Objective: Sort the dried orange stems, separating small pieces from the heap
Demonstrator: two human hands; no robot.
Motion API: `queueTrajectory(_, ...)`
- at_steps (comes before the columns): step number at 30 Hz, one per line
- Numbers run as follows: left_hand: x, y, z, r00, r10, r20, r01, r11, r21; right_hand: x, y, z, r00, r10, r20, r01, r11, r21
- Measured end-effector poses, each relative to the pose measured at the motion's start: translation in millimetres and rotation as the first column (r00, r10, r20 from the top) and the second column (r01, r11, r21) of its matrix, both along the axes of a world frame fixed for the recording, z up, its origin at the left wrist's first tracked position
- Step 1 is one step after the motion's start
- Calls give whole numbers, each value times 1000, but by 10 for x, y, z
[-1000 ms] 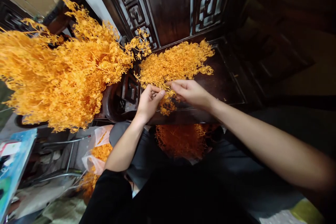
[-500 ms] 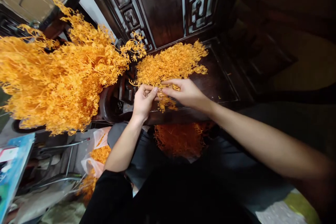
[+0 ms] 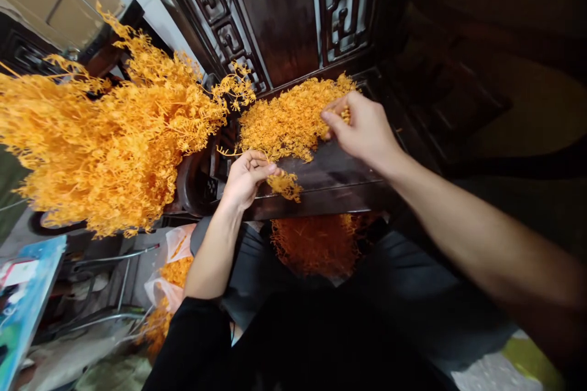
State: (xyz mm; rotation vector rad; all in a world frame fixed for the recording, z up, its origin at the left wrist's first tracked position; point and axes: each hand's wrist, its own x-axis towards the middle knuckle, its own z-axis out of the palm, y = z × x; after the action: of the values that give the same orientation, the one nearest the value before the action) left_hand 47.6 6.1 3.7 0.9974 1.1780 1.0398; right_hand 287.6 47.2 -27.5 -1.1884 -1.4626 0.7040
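Note:
My left hand [image 3: 245, 177] is closed on a small orange plastic sprig [image 3: 284, 184] at the front edge of a dark wooden seat [image 3: 330, 174]. A pile of orange sprigs [image 3: 287, 122] lies on the seat just beyond it. My right hand [image 3: 362, 128] reaches to the far right end of that pile, its fingers pinched on sprigs there. A large bunch of orange branched sprays [image 3: 101, 134] fills the left side, resting over the chair's arm.
The carved dark chair back [image 3: 284, 18] rises behind the pile. More orange sprigs [image 3: 316, 244] lie on my lap below the seat edge. A plastic bag with orange pieces [image 3: 169, 275] and a metal frame [image 3: 114, 281] are on the floor at left.
My right hand has left my left hand and moved up and right to the far end of the pile. My left hand stays at the seat edge with its sprig.

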Motion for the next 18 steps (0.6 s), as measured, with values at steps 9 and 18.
queueTrajectory(9, 148, 70, -222, 965, 241, -103, -216, 954, 208, -488, -442, -50, 852, 332, 404, -411, 903, 124)
queueTrajectory(18, 88, 196, -262, 951, 299, -77, -271, 929, 253, -430, -696, 122, 827, 399, 395, -519, 812, 267)
